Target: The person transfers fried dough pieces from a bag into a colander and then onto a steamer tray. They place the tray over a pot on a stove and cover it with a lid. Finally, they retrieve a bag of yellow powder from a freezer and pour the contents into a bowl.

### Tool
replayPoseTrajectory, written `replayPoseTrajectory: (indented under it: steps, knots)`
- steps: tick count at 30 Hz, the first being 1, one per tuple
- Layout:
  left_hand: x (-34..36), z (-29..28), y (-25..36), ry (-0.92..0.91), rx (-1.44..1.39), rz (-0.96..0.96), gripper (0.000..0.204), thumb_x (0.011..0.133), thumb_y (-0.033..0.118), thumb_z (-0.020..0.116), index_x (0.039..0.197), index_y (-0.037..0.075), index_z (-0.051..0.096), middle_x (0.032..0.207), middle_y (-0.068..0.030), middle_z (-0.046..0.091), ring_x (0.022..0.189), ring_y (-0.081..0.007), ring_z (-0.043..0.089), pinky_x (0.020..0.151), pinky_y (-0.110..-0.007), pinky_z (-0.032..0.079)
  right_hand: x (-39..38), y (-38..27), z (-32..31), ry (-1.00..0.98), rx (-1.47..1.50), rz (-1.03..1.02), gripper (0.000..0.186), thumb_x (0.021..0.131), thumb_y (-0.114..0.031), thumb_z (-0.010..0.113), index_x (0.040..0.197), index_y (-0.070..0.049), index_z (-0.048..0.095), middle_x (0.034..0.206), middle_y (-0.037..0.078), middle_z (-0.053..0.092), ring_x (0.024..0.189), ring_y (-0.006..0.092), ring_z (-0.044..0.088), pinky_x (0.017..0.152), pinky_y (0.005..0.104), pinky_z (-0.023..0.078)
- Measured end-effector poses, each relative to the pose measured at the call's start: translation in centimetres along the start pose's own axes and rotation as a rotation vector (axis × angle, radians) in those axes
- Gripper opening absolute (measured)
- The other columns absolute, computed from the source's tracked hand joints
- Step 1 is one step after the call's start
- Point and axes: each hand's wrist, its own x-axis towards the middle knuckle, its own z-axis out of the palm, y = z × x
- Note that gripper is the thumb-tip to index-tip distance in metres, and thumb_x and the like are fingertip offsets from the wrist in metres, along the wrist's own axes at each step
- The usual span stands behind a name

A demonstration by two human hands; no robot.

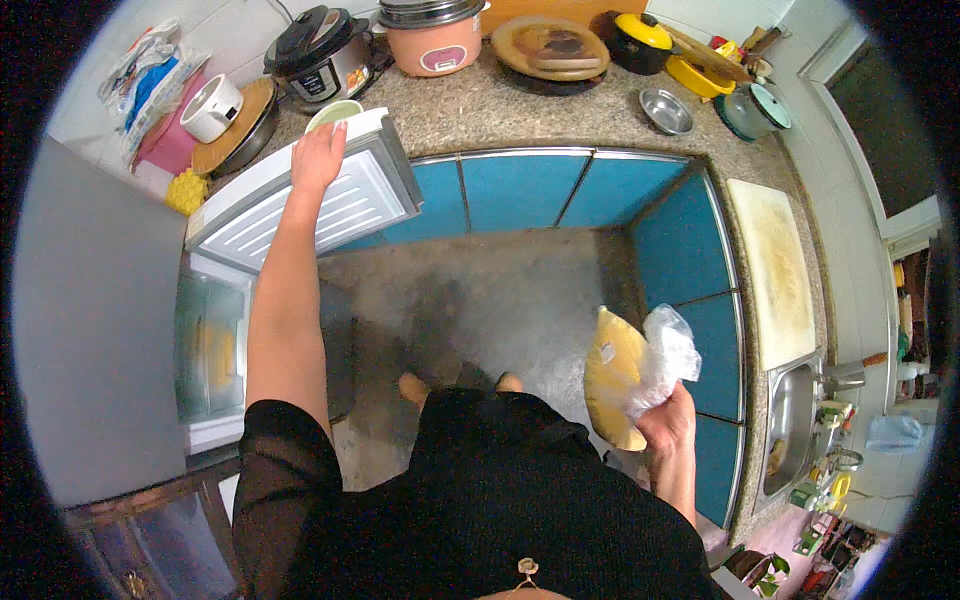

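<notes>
My left hand (318,157) grips the top edge of the white fridge door (330,205), which stands swung out from the fridge on my left. Its ribbed inner side faces me. Inside the lit fridge compartment (213,345) something yellowish shows, too unclear to name. On the right, my right hand (668,420) is closed around the gathered neck of a clear plastic bag (612,380). The bag's lower part is filled with something yellow, and its loose crinkled end (672,345) sticks up beside it. The bag hangs over the floor, near the blue cabinets.
Blue cabinets (520,190) run under the stone countertop (440,115). On it stand a pressure cooker (318,60), a pink rice cooker (435,40), a pot with a yellow lid (640,42) and a metal bowl (666,111). A cutting board (770,270) lies beside the sink (790,430).
</notes>
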Motion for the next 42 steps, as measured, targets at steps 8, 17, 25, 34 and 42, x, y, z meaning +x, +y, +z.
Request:
replayPoseTrajectory:
  steps: [8, 17, 25, 34, 42]
  knots:
    - [-11.4, -3.4, 2.3, -0.174, 0.167, -0.077, 0.032, 0.087, 0.033, 0.061, 0.076, 0.005, 0.069, 0.093, -0.0184, 0.065, 0.091, -0.0368, 0.06, 0.083, -0.047, 0.042, 2.8, -3.8, -2.5, 0.044, 0.149, -0.051, 0.034, 0.096, -0.019, 0.042, 0.123, -0.001, 0.052, 0.123, 0.015, 0.057, 0.112, 0.032, 0.055, 0.097, 0.0476, 0.043]
    - [-30.4, -10.9, -7.3, -0.078, 0.368, -0.574, 0.061, 0.086, 0.034, 0.063, 0.142, 0.025, 0.04, 0.139, -0.0317, 0.037, 0.132, -0.0458, 0.032, 0.108, -0.048, 0.029, 10.7, -11.4, 1.5, 0.053, 0.154, -0.154, 0.036, 0.097, -0.018, 0.039, 0.122, 0.005, 0.05, 0.122, 0.019, 0.057, 0.111, 0.0324, 0.055, 0.097, 0.0465, 0.044]
    - [-20.0, -1.3, -2.2, -0.17, 0.311, -0.492, 0.046, 0.086, 0.033, 0.062, 0.123, 0.006, 0.058, 0.135, -0.0233, 0.046, 0.127, -0.042, 0.04, 0.107, -0.048, 0.03, 19.8, -23.6, 5.7, 0.044, 0.144, -0.303, 0.03, 0.094, -0.02, 0.044, 0.116, -0.003, 0.056, 0.114, 0.013, 0.061, 0.106, 0.0294, 0.056, 0.095, 0.0482, 0.043]
    - [10.3, 14.2, 27.3, -0.351, -0.576, 0.095, 0.03, 0.086, 0.017, 0.062, 0.112, 0.002, 0.062, 0.117, -0.0174, 0.061, 0.111, -0.0336, 0.057, 0.096, -0.038, 0.044, 29.9, -44.0, 13.6, -0.258, 0.048, -0.509, 0.019, 0.095, -0.018, 0.041, 0.092, -0.006, 0.055, 0.077, 0.003, 0.054, 0.068, 0.0166, 0.05, 0.063, 0.0339, 0.044]
    - [20.7, 21.1, 57.1, -0.741, -1.165, 0.4, 0.026, 0.088, 0.012, 0.061, 0.111, 0.002, 0.063, 0.11, -0.0123, 0.065, 0.102, -0.0221, 0.062, 0.088, -0.032, 0.049, 45.0, -55.5, 18.2, 0.026, 0.025, -0.594, 0.034, 0.097, -0.023, 0.035, 0.115, -0.004, 0.056, 0.107, 0.011, 0.062, 0.097, 0.0261, 0.057, 0.084, 0.0425, 0.047]
